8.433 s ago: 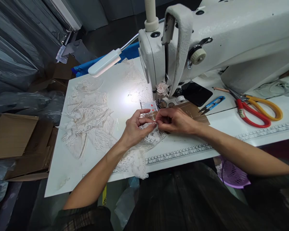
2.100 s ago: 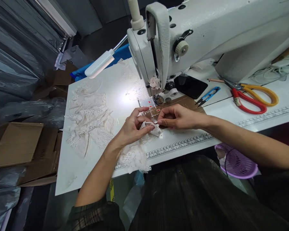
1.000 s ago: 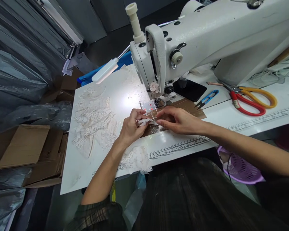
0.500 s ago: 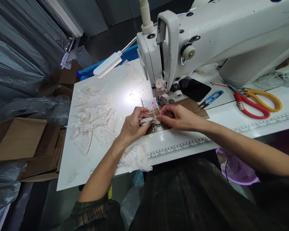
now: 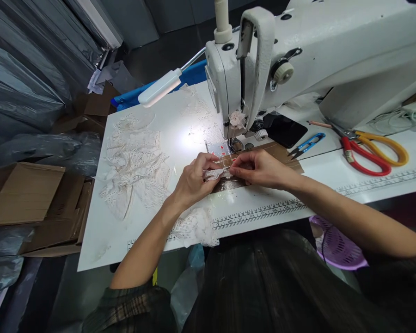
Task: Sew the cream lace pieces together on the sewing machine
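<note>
- Lace piece [image 5: 213, 174], small, white and bunched up, sits right in the middle of the action, just in front of the needle area of the sewing machine [image 5: 333, 55]!
- Left hand [image 5: 194, 178] has it, thumb and fingers clamped on the folds.
- Right hand [image 5: 263, 170] comes in from the other side, thumb and forefinger tips together at the lace's end; whether they pinch cloth or thread, nobody can tell.
- Beneath both hands, a brown sheet [image 5: 277, 155] spreads over the white table [image 5: 100, 231].
- Down at the front edge, a second lace piece [image 5: 197, 226] droops over beside the printed ruler [image 5: 256, 215].
- Over on the left, a crumpled lace pile [image 5: 135, 166], with the lamp [image 5: 159, 88] glowing beyond it.
- And on the right, a black flat device [image 5: 287, 130], blue snips [image 5: 308, 143], a pencil [image 5: 319, 124] and scissors [image 5: 349, 155] with one red handle, one yellow.
- Below the table, a purple basket [image 5: 343, 259].
</note>
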